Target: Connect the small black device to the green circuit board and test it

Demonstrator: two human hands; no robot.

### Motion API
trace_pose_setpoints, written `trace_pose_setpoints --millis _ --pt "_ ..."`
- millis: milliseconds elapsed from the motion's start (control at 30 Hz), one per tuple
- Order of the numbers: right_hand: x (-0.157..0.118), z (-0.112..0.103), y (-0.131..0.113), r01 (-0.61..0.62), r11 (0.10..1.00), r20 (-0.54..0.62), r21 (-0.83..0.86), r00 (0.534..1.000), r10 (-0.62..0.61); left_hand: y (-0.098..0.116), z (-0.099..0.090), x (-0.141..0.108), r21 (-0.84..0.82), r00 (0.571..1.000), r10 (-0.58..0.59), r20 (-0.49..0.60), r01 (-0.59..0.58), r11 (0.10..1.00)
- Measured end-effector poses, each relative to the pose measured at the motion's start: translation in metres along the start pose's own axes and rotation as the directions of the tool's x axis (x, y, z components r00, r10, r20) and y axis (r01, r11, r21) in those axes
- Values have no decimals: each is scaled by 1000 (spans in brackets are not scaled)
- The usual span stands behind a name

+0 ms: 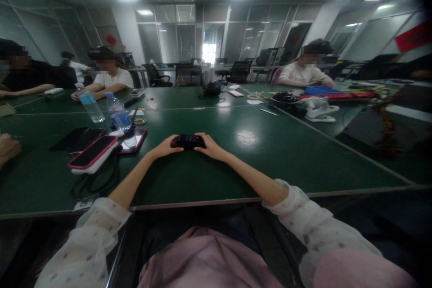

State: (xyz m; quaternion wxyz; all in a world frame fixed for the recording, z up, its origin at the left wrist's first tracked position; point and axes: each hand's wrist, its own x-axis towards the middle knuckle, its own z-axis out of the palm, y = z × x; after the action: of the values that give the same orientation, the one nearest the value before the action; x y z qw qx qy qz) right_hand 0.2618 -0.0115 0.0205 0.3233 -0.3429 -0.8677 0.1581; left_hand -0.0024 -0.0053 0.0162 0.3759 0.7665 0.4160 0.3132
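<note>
Both my hands hold a small black handheld device (188, 141) sideways over the green table (216, 175). Its dark face shows faint light markings; I cannot make out exactly what kind of device it is. My left hand (166, 147) is closed around its left end, with the thumb along the near edge. The right end is gripped by my right hand (211, 147), thumb also at the near side. To the left of my left hand lie a phone with a red edge (134, 140) and a phone in a pink case (94, 150), which rests on a white thing.
Two water bottles (118, 112) stand left, beyond the phones, with black cables (97, 180) nearby. A white pen-like stick (269, 112), a black coiled item (285, 99) and a white object (320, 110) lie right. Other people sit around the table; one person's hand (8, 147) shows far left.
</note>
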Motion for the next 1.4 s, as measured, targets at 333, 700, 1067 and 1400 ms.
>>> trace_pose_setpoints --millis 333,700,1067,1400 --pt "-1 0 2 -9 1000 7 6 1000 9 3 -1 -1 32 1000 -10 -7 10 999" --pt "0 1 1 -48 999 14 7 999 48 4 -1 -1 29 1000 -5 8 5 1000" --pt "1 3 4 -50 999 2 -3 999 50 4 0 0 -1 1000 -2 19 2 1000" --pt "0 1 4 -36 999 12 1 999 35 6 -1 -1 24 1000 -8 14 8 1000"
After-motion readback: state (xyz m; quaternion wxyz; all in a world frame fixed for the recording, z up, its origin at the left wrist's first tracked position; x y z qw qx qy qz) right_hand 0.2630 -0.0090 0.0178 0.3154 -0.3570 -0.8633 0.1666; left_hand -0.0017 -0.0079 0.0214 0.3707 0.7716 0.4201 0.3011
